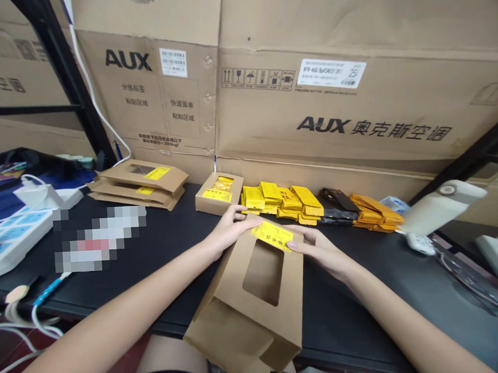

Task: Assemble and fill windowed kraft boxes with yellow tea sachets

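A brown paper box [229,287] with a cut-out window and a yellow label [272,234] lies at the front of the black table, its open flaps toward me. My left hand [233,227] grips the box's far left corner, thumb on top by the label. At the far right corner, my right hand [314,247] holds the box, with its thumb on the label and its other fingers partly hidden. Behind them stands a filled brown box [200,202] showing yellow packets through its window. Yellow packets [289,198] are stacked beside it.
Flattened brown boxes [138,184] are piled at the back left. Black packets [337,207] and orange packets [378,213] sit right of the yellow ones, near a white bottle [442,207]. Power strips [30,231] and cables lie left. Large cartons [262,119] stand behind.
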{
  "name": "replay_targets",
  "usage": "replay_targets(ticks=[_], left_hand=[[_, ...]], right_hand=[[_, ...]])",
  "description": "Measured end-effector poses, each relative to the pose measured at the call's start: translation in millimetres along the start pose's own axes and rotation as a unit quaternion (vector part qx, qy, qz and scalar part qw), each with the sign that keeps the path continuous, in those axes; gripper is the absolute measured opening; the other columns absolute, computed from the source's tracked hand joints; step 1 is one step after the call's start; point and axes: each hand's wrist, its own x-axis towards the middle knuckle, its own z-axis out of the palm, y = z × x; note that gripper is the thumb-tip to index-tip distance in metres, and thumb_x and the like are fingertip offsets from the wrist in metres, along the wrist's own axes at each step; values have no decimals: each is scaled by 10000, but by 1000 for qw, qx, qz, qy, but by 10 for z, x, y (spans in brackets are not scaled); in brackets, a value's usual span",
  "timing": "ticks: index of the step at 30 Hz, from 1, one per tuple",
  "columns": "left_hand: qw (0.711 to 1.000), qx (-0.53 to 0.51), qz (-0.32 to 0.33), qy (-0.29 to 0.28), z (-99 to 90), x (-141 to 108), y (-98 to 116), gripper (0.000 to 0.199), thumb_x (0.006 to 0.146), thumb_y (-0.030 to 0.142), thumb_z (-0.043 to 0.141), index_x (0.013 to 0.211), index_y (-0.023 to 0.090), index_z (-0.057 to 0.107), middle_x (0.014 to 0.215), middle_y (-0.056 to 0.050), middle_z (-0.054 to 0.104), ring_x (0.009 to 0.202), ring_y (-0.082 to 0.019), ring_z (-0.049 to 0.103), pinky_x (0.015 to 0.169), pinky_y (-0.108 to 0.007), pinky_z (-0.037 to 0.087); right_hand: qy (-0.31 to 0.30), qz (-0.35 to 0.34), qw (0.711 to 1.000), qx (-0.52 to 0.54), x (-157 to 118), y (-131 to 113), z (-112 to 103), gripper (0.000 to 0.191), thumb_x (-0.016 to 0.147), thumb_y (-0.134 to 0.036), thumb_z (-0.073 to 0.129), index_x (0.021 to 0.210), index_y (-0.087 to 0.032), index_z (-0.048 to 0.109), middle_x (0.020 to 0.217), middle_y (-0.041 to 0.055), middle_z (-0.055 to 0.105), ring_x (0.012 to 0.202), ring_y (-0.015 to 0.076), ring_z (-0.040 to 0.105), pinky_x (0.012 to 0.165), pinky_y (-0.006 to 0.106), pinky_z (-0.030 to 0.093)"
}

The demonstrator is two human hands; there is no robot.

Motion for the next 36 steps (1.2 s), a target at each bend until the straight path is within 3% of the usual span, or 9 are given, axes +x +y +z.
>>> replay_targets(ticks=[5, 10, 16, 27, 36], left_hand=[[1000, 6, -2, 15, -10, -5, 11, 627, 640, 428, 797, 1145, 186, 515, 1177, -108, 577, 1010, -234, 621, 849, -320, 475], [999, 30, -22, -6, -10, -21, 36, 542, 684, 471, 749, 1096, 195, 532, 1130, -93, 631, 1012, -240, 635, 852, -325, 477], [999, 16, -16, -46, -1, -59, 77, 393, 734, 466, 705, 978, 183, 584, 1040, -65, 694, 1028, -230, 638, 869, -310, 464], [999, -4, -25, -45, -14, -55, 56, 447, 702, 481, 737, 984, 170, 584, 1064, -90, 692, 1044, -247, 633, 863, -328, 459], [999, -43, -17, -28, 7, -69, 74, 394, 684, 427, 765, 907, 194, 538, 935, -52, 702, 933, -223, 662, 808, -325, 480]], right_hand=[[17, -5, 1000, 10, 14, 10, -3, 530, 640, -432, 821, 1111, -250, 661, 1134, 62, 715, 1071, 265, 643, 975, 433, 468], [32, 7, 999, 32, 24, 31, 5, 511, 630, -419, 827, 1076, -261, 635, 1066, 49, 721, 984, 246, 669, 903, 399, 497], [42, 12, 999, 23, -10, -23, 23, 499, 620, -427, 828, 1048, -250, 644, 1062, 49, 709, 977, 243, 655, 878, 384, 495], [16, 26, 999, 22, -41, -55, 30, 488, 639, -469, 804, 1042, -245, 641, 985, 34, 705, 891, 221, 659, 799, 343, 501], [22, 34, 999, 20, -27, -28, 24, 453, 685, -505, 768, 1047, -261, 645, 1004, 39, 695, 928, 224, 657, 771, 335, 529]])
